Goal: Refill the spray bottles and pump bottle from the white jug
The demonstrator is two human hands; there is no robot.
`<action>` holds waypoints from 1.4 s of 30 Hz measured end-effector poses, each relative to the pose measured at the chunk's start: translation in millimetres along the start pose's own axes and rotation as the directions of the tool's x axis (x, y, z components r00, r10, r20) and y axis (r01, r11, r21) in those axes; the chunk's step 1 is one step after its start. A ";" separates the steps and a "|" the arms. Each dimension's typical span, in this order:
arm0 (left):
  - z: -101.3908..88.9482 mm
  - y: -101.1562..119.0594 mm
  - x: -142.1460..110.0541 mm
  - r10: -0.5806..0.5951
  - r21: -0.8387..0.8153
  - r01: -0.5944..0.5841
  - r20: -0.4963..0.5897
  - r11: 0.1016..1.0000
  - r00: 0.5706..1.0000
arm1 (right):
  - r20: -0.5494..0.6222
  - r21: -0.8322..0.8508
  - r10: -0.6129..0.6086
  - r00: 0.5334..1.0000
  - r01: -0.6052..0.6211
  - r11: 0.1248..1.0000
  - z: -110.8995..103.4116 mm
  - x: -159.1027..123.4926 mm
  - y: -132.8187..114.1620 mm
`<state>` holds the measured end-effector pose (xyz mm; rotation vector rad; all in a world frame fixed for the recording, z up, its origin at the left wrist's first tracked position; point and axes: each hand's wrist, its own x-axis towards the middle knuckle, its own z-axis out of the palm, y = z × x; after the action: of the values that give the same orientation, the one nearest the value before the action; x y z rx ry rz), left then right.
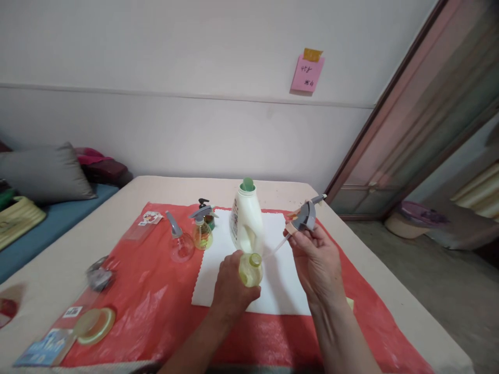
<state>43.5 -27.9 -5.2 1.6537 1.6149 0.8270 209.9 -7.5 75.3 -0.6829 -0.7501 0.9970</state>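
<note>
A person's two bare hands work over a worktop (280, 186) spread with a red sheet (156, 311) and a white scalloped mat (273, 301). The left hand (234, 283) is wrapped around a small yellow-green bottle (246, 272), its uncapped mouth tipped toward the person, above the near part of the mat. The right hand (317, 254), raised to the bottle's right, pinches a grey spray head (306, 217) near its pale collar between thumb and fingers. A thin clear tube (278, 244) slants from the collar down toward the bottle, its tip close by the mouth; from where I stand, I cannot tell whether the two touch.

Just beyond the bottle stands a white jug (245, 213), upright on the mat, with a green piece (248, 183) showing in its neck. To the left, on the red sheet, a pink bottle (182, 248) and a yellowish bottle (202, 239), each topped with a grey sprayer, stand side by side, a black pump (203, 201) behind them. A round, yellowish lid-like piece (94, 325) lies at the sheet's near left, beside a blue-printed packet (47, 347). On the wall, tape holds up a pink note (307, 74) with handwriting.
</note>
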 end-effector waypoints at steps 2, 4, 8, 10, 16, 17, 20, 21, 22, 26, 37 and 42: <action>-1.3 3.2 -0.6 0.018 -0.005 -0.018 -0.029 1.000 0.999 | 0.015 -0.038 0.031 0.999 -0.030 0.999 1.6 -5.9 6.4; -3.0 7.3 -2.5 0.034 -0.022 -0.036 -0.075 0.999 0.997 | 0.055 -0.070 0.074 0.996 -0.070 0.995 3.2 -12.3 14.8; -8.4 14.9 -7.4 0.042 -0.093 -0.055 -0.136 0.994 0.990 | 0.177 -0.118 0.170 0.969 -0.151 0.981 5.4 -23.3 30.4; -11.1 16.7 -8.8 0.052 -0.104 -0.069 -0.159 0.992 0.986 | 0.222 -0.128 0.190 0.956 -0.165 0.978 5.0 -26.4 35.2; -17.3 20.1 -7.9 0.040 -0.090 -0.056 -0.168 0.994 0.985 | 0.272 -0.137 0.184 0.945 -0.151 0.979 -1.3 -26.6 39.2; -18.1 21.0 -7.6 0.031 -0.082 -0.044 -0.159 0.996 0.987 | 0.273 -0.144 0.185 0.944 -0.150 0.978 -2.0 -26.3 39.0; -19.1 22.7 -6.8 0.011 -0.040 -0.017 -0.134 0.999 0.991 | 0.268 -0.175 0.183 0.946 -0.140 0.975 -1.8 -25.4 37.5; -19.0 22.6 -6.6 0.014 -0.026 -0.017 -0.131 1.000 0.991 | 0.261 -0.183 0.176 0.949 -0.130 0.974 -1.1 -25.2 36.8; -18.7 22.2 -6.3 0.019 -0.016 -0.021 -0.129 1.000 0.991 | 0.250 -0.188 0.166 0.954 -0.120 0.975 -0.2 -25.1 36.0; -17.3 19.6 -5.4 0.026 -0.012 -0.028 -0.134 1.000 0.991 | 0.199 -0.147 0.106 0.974 -0.077 0.986 3.0 -26.1 34.1; -11.3 8.5 -4.1 0.026 -0.086 -0.037 -0.121 0.996 0.992 | 0.247 -0.167 0.145 0.958 -0.105 0.980 -3.8 -24.2 40.9; -14.4 12.6 -4.7 0.023 -0.071 -0.032 -0.124 0.997 0.992 | 0.273 -0.239 0.177 0.946 -0.111 0.965 -2.0 -23.3 37.5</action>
<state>38.8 -32.2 13.4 1.6044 1.6271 1.0077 185.6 -14.6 39.1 -0.8014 -1.0948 1.1759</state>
